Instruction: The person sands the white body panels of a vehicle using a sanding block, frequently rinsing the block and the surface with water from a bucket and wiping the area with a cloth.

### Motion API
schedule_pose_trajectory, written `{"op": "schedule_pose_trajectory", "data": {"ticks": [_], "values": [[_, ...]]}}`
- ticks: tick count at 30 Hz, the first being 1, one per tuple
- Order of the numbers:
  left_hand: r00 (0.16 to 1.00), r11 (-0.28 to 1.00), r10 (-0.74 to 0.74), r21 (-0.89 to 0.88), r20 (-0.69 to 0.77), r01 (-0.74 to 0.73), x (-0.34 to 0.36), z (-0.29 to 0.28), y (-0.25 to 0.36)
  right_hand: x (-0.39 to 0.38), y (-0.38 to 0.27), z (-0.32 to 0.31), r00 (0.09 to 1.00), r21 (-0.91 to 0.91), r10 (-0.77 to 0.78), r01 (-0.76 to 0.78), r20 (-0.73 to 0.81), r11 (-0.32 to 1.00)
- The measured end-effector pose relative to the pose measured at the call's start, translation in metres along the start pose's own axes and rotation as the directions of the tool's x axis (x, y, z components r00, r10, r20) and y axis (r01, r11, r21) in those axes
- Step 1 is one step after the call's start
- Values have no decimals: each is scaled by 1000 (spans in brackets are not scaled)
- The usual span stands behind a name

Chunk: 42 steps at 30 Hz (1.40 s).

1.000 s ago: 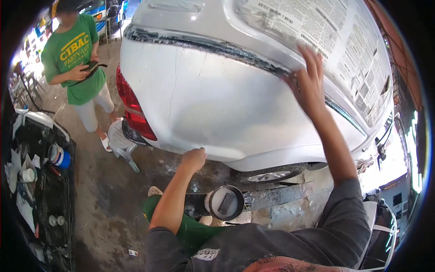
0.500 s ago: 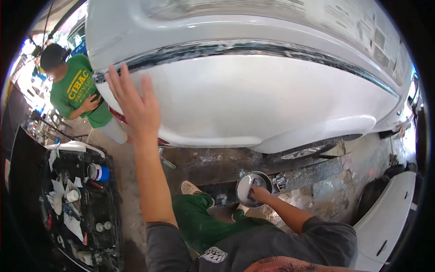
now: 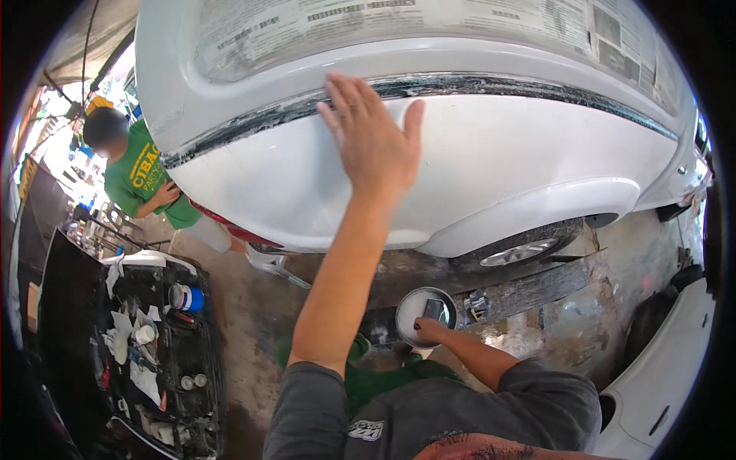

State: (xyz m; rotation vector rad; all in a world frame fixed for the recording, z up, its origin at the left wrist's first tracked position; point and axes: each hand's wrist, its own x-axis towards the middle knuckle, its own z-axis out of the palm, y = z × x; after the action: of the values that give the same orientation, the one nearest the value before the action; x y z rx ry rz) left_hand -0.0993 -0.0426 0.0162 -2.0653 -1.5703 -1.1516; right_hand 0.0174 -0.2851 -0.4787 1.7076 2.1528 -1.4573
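My left hand (image 3: pixel 376 142) is open, its fingers stretched up over the black strip (image 3: pixel 468 83) along the side of a white car body (image 3: pixel 491 153). The palm is over the white panel; I cannot tell whether it presses on it. Whitish smears cover the strip. Lower down, my right hand (image 3: pixel 431 330) is closed on the end of a dark grey rectangular pad (image 3: pixel 435 309). Both are inside a round dark-rimmed basin (image 3: pixel 403 328) of cloudy greyish liquid. The pad's exact kind is hard to make out.
Printed paper (image 3: pixel 460 27) masks the car's window. Below are the wheel (image 3: pixel 521 251) and a plank (image 3: pixel 529 290). At left, a black panel bears a blue-labelled can (image 3: pixel 185 297) and clutter; a person in a green shirt (image 3: pixel 142 165) stands behind it. A white panel (image 3: pixel 667 376) stands right.
My left hand has moved right along the black strip. In the basin, the pad shows more plainly beyond my right hand's fingers. The view has shifted slightly.
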Motion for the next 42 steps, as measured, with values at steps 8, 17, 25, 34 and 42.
{"op": "schedule_pose_trajectory", "data": {"ticks": [8,17,25,34,42], "values": [[894,880,449,-181,10,-440,7,44,76,4,4,10,995,133,73,-63,-67,989],[789,793,603,13,115,-608,59,18,60,40,13,29,982,109,133,-120,-131,987],[810,813,581,112,-75,-572,57,-32,-68,64,27,45,967,46,236,-233,-97,971],[886,848,450,257,112,-464,40,-101,-166,88,48,69,922,-320,361,-303,139,897],[879,859,476,201,28,-471,43,-104,-181,10,7,-16,880,141,221,-177,-420,974]]}}
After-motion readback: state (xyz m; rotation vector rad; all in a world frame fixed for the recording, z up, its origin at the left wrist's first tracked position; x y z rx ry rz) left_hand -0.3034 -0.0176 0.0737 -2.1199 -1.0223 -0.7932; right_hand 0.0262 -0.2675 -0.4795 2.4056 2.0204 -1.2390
